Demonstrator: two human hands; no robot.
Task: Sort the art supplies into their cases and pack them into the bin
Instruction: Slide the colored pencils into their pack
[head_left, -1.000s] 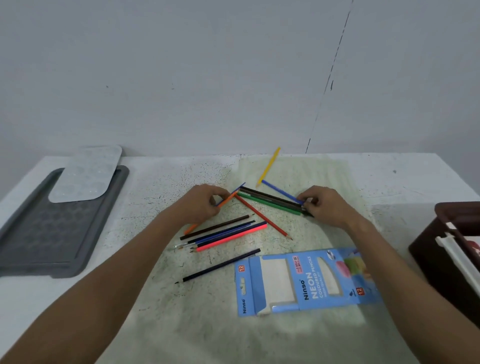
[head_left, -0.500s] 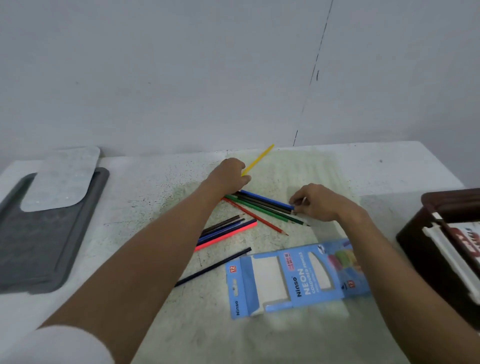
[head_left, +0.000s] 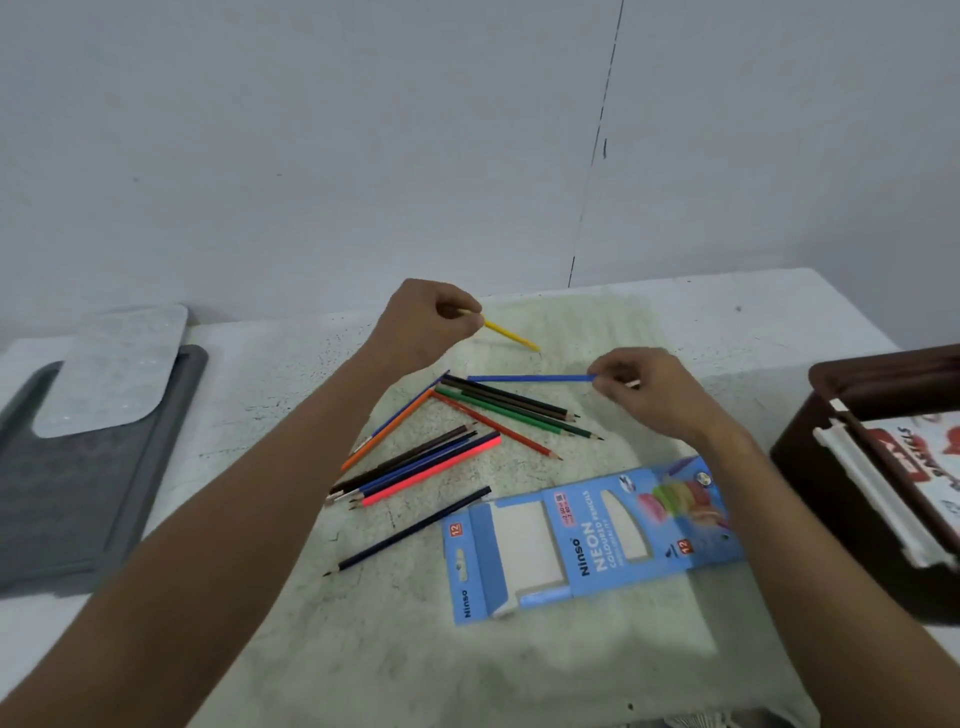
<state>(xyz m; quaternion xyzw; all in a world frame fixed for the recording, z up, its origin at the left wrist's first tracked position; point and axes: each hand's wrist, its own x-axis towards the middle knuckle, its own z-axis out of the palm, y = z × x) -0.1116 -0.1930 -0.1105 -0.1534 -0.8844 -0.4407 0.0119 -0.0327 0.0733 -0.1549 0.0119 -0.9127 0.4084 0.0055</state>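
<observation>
My left hand (head_left: 423, 325) pinches the yellow pencil (head_left: 511, 336); my right hand (head_left: 641, 387) pinches the blue pencil (head_left: 527, 378). The other pencils (head_left: 467, 431) lie between and below my hands, the open case (head_left: 587, 540) nearer me. Best gather tips aligned before sliding them in. A stained cloth (head_left: 519, 649) covers the white worktop (head_left: 769, 317) against a plain wall.

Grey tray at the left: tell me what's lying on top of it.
A pale, dimpled paint palette lies across the far end of the grey tray, overhanging its edge. Whatever sits beneath the palette is covered.
</observation>
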